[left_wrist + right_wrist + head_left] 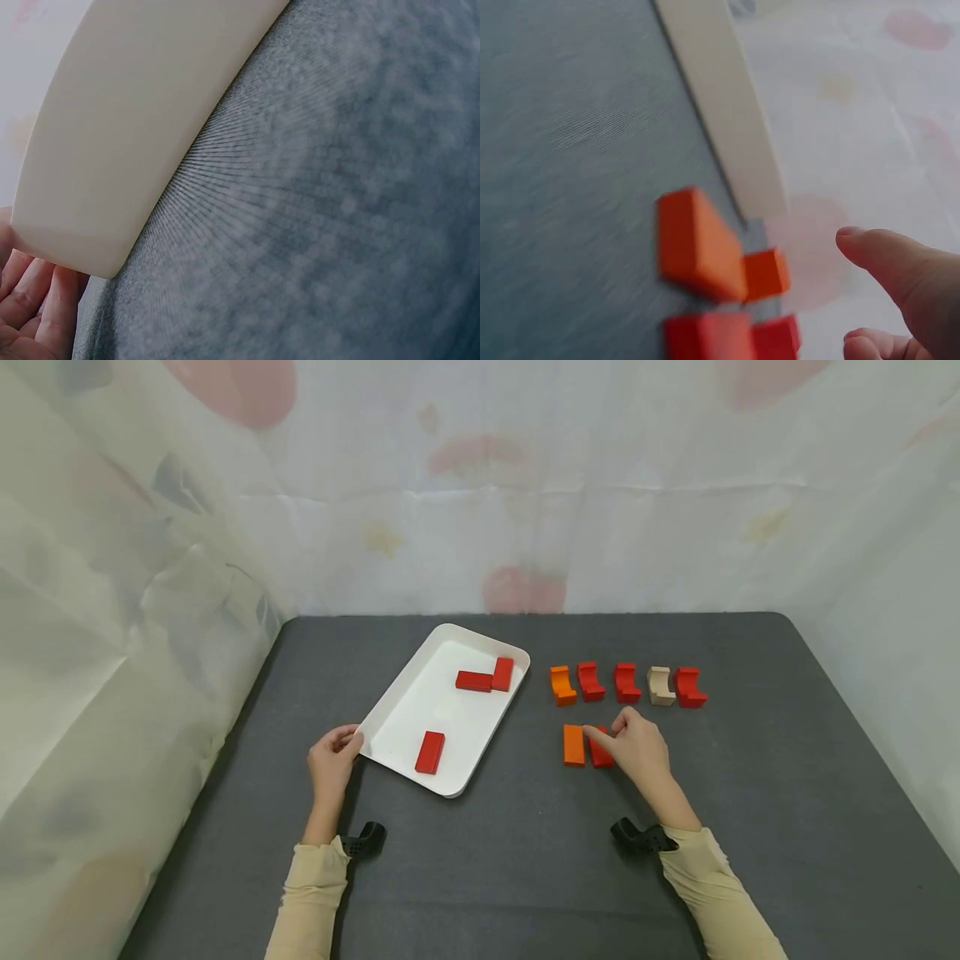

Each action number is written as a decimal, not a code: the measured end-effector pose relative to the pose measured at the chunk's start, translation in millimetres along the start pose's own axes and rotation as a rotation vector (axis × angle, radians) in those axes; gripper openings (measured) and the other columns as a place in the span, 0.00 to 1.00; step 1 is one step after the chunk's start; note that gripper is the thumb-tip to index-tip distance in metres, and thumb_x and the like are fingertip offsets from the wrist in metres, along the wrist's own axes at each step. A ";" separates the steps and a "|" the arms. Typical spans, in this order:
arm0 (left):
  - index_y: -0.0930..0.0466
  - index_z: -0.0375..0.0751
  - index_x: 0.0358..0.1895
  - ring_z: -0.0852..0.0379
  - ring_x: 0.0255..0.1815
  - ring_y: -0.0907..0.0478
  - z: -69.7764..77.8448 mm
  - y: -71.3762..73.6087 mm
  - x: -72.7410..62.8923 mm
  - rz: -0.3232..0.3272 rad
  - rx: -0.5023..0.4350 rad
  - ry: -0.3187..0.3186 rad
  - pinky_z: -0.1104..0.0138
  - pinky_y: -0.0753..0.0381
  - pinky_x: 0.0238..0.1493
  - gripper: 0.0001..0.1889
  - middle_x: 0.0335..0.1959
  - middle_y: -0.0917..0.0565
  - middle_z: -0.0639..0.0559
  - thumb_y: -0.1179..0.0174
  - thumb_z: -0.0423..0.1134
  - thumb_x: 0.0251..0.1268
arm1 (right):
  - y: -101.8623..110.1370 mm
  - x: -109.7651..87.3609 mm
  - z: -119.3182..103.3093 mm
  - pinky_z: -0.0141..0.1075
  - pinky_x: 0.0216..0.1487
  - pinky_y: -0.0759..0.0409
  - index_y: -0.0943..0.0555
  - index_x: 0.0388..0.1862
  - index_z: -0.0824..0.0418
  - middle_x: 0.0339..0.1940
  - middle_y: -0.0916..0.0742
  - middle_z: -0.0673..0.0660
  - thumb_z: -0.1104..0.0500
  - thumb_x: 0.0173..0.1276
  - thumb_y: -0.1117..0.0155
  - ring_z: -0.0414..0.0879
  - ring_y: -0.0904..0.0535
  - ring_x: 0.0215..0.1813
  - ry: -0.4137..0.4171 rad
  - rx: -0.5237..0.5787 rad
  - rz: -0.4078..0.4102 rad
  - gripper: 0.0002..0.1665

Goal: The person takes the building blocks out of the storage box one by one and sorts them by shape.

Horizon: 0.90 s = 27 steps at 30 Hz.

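My left hand [332, 766] grips the near left corner of a white tray [408, 702], thumb at the rim and fingers against the outside in the left wrist view. Three red rectangular blocks lie in the tray: one near the front [430, 752], two touching farther back [473, 681]. Over a red block [600, 752] on the table hovers my right hand [643, 756], partly covering it. Its thumb [889, 255] stands apart from the fingers and nothing shows between them. Left of that block lies an orange rectangular block [573, 745].
Behind the right hand stands a row of notched blocks: an orange one [562, 686], three red ones, including the rightmost [689, 687], and a natural wood one [660, 686]. The grey table [510, 877] meets a patterned curtain [637, 527] at its back.
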<state>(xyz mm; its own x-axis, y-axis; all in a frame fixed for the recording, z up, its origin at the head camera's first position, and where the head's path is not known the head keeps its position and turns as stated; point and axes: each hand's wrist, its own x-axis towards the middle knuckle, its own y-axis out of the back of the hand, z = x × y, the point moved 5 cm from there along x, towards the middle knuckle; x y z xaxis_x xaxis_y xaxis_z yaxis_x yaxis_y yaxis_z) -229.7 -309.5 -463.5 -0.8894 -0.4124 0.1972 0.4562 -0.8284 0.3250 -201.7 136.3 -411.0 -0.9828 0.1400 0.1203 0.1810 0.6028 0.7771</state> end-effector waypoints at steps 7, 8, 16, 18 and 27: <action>0.18 0.33 0.37 0.64 0.25 0.27 -1.6 -0.4 -1.4 -0.002 0.013 0.008 0.77 0.32 0.23 0.09 0.29 0.19 0.43 0.39 0.35 0.54 | -8.2 14.2 -46.3 0.35 0.18 0.37 0.31 0.26 0.64 0.15 0.28 0.51 0.50 0.50 0.30 0.44 0.34 0.16 0.258 0.084 -0.006 0.23; 0.18 0.33 0.37 0.64 0.25 0.27 -1.6 -0.5 -1.8 -0.003 0.017 0.007 0.77 0.32 0.23 0.09 0.29 0.19 0.43 0.39 0.35 0.54 | -11.6 16.0 -53.4 0.35 0.19 0.36 0.30 0.26 0.64 0.15 0.28 0.50 0.50 0.50 0.29 0.43 0.33 0.17 0.300 0.090 -0.012 0.22; 0.18 0.33 0.37 0.66 0.24 0.27 -2.4 -3.0 -1.5 0.003 0.012 -0.011 0.77 0.31 0.23 0.09 0.28 0.19 0.43 0.39 0.34 0.53 | -51.6 30.7 -108.7 0.38 0.35 0.31 0.27 0.36 0.63 0.29 0.21 0.56 0.53 0.53 0.31 0.50 0.28 0.34 0.564 0.144 -0.202 0.20; 0.18 0.34 0.36 0.66 0.24 0.26 -1.6 -4.1 -2.0 0.001 0.009 -0.010 0.77 0.30 0.23 0.09 0.28 0.19 0.43 0.39 0.34 0.53 | -64.6 34.3 -119.8 0.39 0.40 0.31 0.26 0.40 0.65 0.35 0.20 0.58 0.53 0.54 0.33 0.52 0.28 0.39 0.624 0.124 -0.268 0.21; 0.18 0.33 0.37 0.66 0.25 0.27 0.6 -5.2 -3.0 -0.016 -0.004 -0.012 0.78 0.31 0.25 0.09 0.30 0.19 0.41 0.39 0.33 0.54 | -109.2 36.5 -159.9 0.33 0.44 0.33 0.25 0.50 0.66 0.48 0.21 0.57 0.54 0.55 0.33 0.47 0.32 0.44 0.774 -0.012 -0.471 0.27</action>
<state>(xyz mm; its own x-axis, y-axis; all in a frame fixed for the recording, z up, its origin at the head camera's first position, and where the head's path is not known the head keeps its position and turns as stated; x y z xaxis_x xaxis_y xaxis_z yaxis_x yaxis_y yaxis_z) -229.4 -303.8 -465.2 -0.8961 -0.3946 0.2031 0.4419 -0.8362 0.3249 -263.2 -50.0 -392.7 -0.7054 -0.6891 0.1662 -0.2426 0.4549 0.8569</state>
